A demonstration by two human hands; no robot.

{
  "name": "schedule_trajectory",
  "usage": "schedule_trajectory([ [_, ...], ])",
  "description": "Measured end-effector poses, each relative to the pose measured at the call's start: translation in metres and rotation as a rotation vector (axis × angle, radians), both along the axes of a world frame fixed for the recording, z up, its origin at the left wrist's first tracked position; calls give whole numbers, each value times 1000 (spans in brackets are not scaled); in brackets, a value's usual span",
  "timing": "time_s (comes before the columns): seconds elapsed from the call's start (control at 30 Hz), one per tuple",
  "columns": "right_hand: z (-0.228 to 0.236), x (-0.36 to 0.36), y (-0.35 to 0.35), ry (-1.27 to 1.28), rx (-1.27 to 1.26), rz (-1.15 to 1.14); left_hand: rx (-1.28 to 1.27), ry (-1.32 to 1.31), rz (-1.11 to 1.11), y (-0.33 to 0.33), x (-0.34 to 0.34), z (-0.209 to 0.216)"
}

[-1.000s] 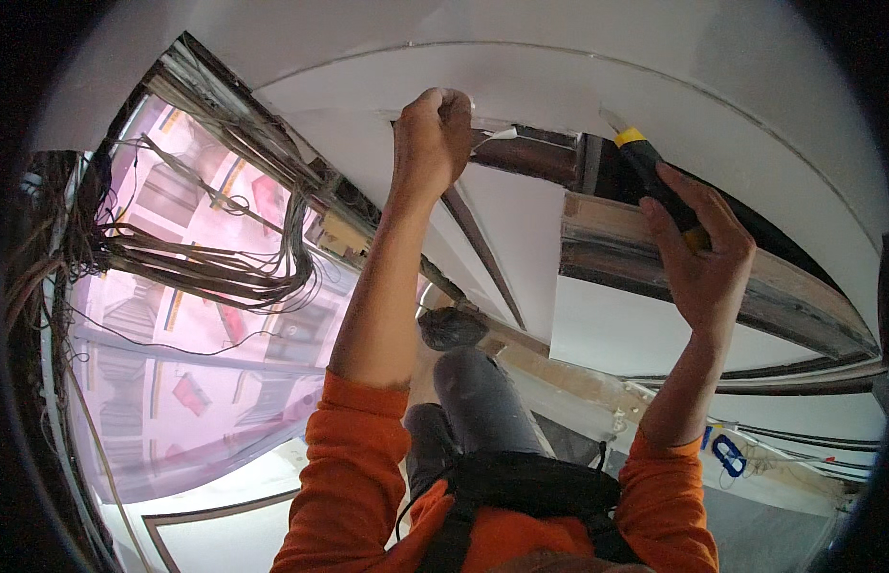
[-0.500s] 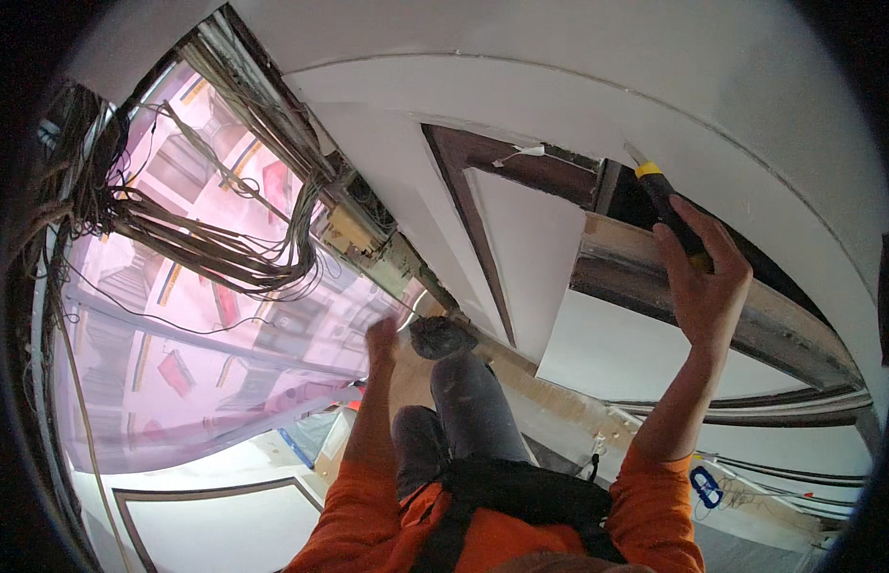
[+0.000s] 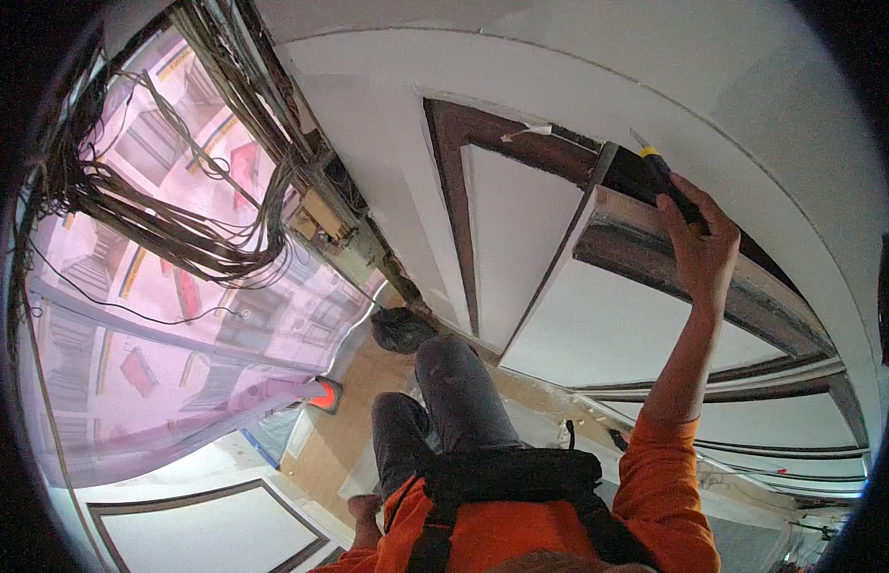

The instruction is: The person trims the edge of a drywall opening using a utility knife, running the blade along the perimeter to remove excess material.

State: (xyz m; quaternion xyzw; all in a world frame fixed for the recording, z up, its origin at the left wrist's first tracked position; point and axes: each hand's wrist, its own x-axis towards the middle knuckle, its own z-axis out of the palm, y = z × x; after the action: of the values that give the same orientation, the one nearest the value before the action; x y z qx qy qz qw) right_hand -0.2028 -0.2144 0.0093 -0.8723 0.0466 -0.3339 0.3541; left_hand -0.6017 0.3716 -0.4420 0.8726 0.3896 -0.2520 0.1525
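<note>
Screwdriver (image 3: 669, 189) half-hidden in right hand (image 3: 702, 250)

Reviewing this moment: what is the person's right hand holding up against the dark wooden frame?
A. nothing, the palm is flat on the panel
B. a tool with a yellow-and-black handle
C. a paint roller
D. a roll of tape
B: the right hand is closed around a slim yellow-and-black tool, its tip at the dark wooden frame.

a slim hand tool with a black grip and yellow collar (image 3: 666, 183) sits at two o'clock, tilted with its thin pale blade pointing up-left, its tip against the dark brown wooden recess (image 3: 549, 153).
</note>
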Motion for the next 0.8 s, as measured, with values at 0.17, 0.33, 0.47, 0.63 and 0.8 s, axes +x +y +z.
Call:
schedule_trajectory([
  [0.17, -2, 7, -12, -110, -124, 48, -36, -606, 259, 36, 51, -32],
  [0.33, -2, 5, -11, -69, -50, 76, -194, -934, 289, 40, 179, -1],
  [0.47, 1, 5, -4, -19, 39, 75, -48, -1074, -95, 5, 302, 49],
  [0.63, -3, 1, -7, -9, 7, 17, -212, -1314, -683, -153, 456, 202],
  [0.8, 2, 7, -2, -46, -27, 35, -482, -1596, -877, -295, 529, 329],
])
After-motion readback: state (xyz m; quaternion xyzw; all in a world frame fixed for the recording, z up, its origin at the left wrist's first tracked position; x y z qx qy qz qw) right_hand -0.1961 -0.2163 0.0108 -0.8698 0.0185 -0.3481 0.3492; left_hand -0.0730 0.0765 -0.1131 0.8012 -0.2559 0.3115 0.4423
